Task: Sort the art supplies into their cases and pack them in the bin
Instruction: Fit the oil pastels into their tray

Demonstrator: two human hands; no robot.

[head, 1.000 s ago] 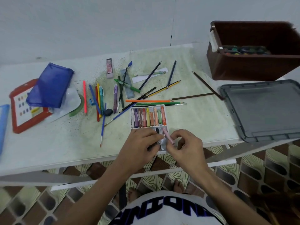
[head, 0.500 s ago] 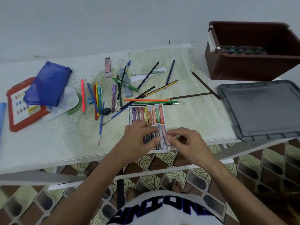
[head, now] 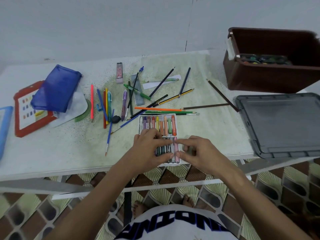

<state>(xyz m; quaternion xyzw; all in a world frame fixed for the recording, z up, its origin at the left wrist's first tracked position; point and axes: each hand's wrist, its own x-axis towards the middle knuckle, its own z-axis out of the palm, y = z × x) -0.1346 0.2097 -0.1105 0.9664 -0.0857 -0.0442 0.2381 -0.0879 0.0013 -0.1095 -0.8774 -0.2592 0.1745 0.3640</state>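
Where the worktop (head: 57, 149) meets its near edge, we see the white crayon case (head: 175, 118), well apart from the brown bin (head: 259, 78) at far right. Over its lower row, the left hand (head: 149, 149) presses on dark crayons while the right hand (head: 195, 153) pinches the pink crayon (head: 176, 148).

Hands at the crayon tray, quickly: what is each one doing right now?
Left hand: fingers curled onto the dark crayons, pressing, not lifting.
Right hand: fingers pinch the pink crayon lying in the crayon tray.
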